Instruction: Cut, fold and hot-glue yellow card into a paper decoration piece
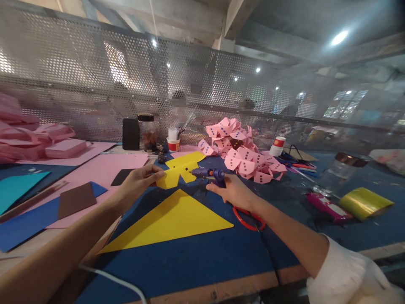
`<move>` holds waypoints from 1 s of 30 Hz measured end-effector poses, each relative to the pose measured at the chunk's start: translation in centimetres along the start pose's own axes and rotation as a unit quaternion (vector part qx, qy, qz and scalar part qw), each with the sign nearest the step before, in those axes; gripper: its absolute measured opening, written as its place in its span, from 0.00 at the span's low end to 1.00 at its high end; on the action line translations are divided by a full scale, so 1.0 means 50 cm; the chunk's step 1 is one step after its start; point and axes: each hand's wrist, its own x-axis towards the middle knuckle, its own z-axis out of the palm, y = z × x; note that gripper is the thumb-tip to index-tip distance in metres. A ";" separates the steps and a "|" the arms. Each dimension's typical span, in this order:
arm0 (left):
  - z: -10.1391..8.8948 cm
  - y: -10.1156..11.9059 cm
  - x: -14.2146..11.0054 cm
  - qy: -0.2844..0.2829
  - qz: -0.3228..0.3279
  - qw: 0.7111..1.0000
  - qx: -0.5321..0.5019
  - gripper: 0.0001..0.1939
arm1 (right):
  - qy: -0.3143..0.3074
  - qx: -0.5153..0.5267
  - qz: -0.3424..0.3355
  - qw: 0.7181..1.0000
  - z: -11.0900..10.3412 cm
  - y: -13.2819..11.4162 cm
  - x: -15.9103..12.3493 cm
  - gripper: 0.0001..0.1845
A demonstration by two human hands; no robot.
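My left hand [144,180] pinches the left edge of a cut yellow paper piece [169,178] that bears small dark squares. In my right hand [234,189] is a dark blue glue gun [210,172], its nozzle pointing left at one of those squares on the paper. Whether the tip touches the paper I cannot tell. A large yellow paper triangle [175,219] lies flat below both hands. Behind the held piece shows another yellow strip [186,159]. Red-handled scissors [249,219] rest under my right wrist, partly hidden.
Pink folded paper shapes with dark squares [236,139] are heaped at the back. Pink pieces [38,135], a brown sheet [77,200] and blue sheets lie left. On the right are a clear jar [340,173], a magenta tool [329,207] and a yellow roll [365,202]. A black cord trails frontward.
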 end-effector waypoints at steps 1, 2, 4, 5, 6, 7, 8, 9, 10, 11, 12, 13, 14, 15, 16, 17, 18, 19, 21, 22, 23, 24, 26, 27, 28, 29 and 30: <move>0.000 -0.001 0.000 0.001 0.000 1.000 0.001 0.18 | -0.001 -0.001 0.001 1.000 0.000 0.000 0.000 0.20; -0.001 -0.001 0.001 0.001 -0.001 1.000 0.002 0.18 | -0.002 -0.002 0.001 1.000 0.000 -0.001 -0.001 0.20; -0.002 -0.002 0.002 0.001 -0.002 1.000 0.004 0.18 | -0.002 -0.005 -0.001 1.000 -0.001 -0.002 -0.001 0.20; -0.002 -0.002 0.002 0.000 -0.003 1.000 0.005 0.18 | -0.001 -0.006 -0.002 1.000 -0.001 -0.002 -0.001 0.20; -0.003 -0.002 0.002 0.000 -0.002 1.000 0.006 0.18 | -0.001 -0.007 -0.002 1.000 -0.002 -0.002 -0.001 0.20; -0.003 -0.001 0.001 0.000 -0.002 1.000 0.007 0.18 | -0.002 -0.007 -0.003 1.000 -0.002 -0.003 -0.001 0.20; -0.003 -0.001 0.001 0.000 0.000 1.000 0.007 0.18 | -0.002 -0.007 -0.003 1.000 -0.002 -0.003 -0.001 0.20; -0.003 0.000 0.000 0.000 0.001 1.000 0.007 0.18 | -0.003 -0.007 -0.002 1.000 -0.002 -0.004 -0.001 0.20; -0.003 0.000 0.000 -0.001 0.002 1.000 0.008 0.18 | -0.004 -0.007 -0.002 1.000 -0.002 -0.004 -0.001 0.20; -0.002 0.000 0.000 -0.003 0.002 1.000 0.009 0.18 | -0.005 -0.009 -0.003 1.000 -0.002 -0.004 -0.001 0.20; -0.002 -0.001 0.000 -0.004 0.002 1.000 0.010 0.18 | -0.006 -0.011 -0.003 1.000 -0.002 -0.004 -0.001 0.20; -0.002 -0.001 0.000 -0.005 0.002 1.000 0.011 0.18 | -0.006 -0.013 -0.002 1.000 -0.002 -0.004 -0.001 0.20; -0.002 -0.001 0.000 -0.005 0.002 1.000 0.012 0.18 | -0.007 -0.016 -0.001 1.000 -0.002 -0.004 -0.001 0.20; -0.002 -0.001 0.000 -0.004 0.002 1.000 0.013 0.18 | -0.008 -0.018 0.000 1.000 -0.002 -0.004 -0.001 0.21; -0.002 -0.001 0.000 -0.003 0.002 1.000 0.014 0.19 | -0.008 -0.020 0.002 1.000 -0.002 -0.005 -0.001 0.21; -0.002 -0.001 0.000 -0.003 0.003 1.000 0.015 0.19 | -0.008 -0.023 0.003 1.000 -0.002 -0.005 -0.001 0.21; -0.002 0.000 0.000 -0.002 0.003 1.000 0.016 0.19 | -0.008 -0.026 0.005 1.000 -0.002 -0.006 -0.001 0.21; -0.002 0.001 0.000 -0.002 0.003 1.000 0.017 0.19 | -0.008 -0.029 0.006 1.000 -0.002 -0.007 -0.001 0.21; -0.002 0.003 0.000 -0.002 0.004 1.000 0.019 0.20 | -0.009 -0.035 0.008 0.999 -0.003 -0.010 -0.001 0.20; -0.002 0.003 0.000 -0.002 0.004 1.000 0.020 0.20 | -0.009 -0.037 0.009 0.999 -0.004 -0.011 -0.001 0.20; -0.002 0.004 0.001 -0.001 0.004 1.000 0.021 0.20 | -0.009 -0.038 0.010 0.999 -0.004 -0.012 -0.001 0.19; -0.002 0.004 0.001 0.000 0.004 1.000 0.021 0.20 | -0.008 -0.039 0.010 0.999 -0.005 -0.013 -0.001 0.19; -0.001 0.003 0.001 0.004 0.006 1.000 0.020 0.20 | -0.005 -0.040 0.012 0.999 -0.005 -0.015 -0.002 0.19; -0.001 0.003 0.002 0.004 0.007 1.000 0.020 0.20 | -0.004 -0.041 0.014 0.999 -0.005 -0.015 -0.002 0.19; -0.001 0.002 0.002 0.004 0.007 1.000 0.019 0.20 | -0.004 -0.042 0.015 0.999 -0.005 -0.015 -0.002 0.19; -0.001 0.002 0.001 0.003 0.008 1.000 0.018 0.20 | -0.004 -0.042 0.015 0.999 -0.005 -0.015 -0.002 0.19; -0.001 0.002 0.001 0.002 0.008 1.000 0.017 0.20 | -0.005 -0.042 0.014 0.999 -0.005 -0.015 -0.002 0.20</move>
